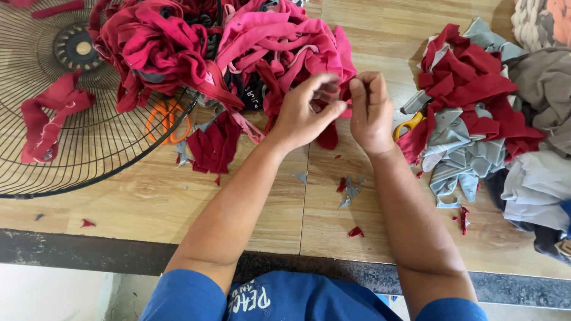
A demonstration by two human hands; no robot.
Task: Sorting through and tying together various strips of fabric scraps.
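While the left hand (pixel 306 113) and right hand (pixel 370 110) both pinch a red cloth strip (pixel 328 135) right in front of the big red cloth pile (pixel 226 47), it could snag there if pulled hard, I think.

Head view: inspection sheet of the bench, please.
Surface: wooden table, small fabric scraps scattered.
Job's things: dark red fabric strip pinched between both hands.
Clutter: red and pink strip pile; red and grey pile; orange scissors; yellow-handled scissors.
Grippers: left hand and right hand, fingers closed on the strip.
Cables: nothing seen.
Surroundings: wire fan guard at left.
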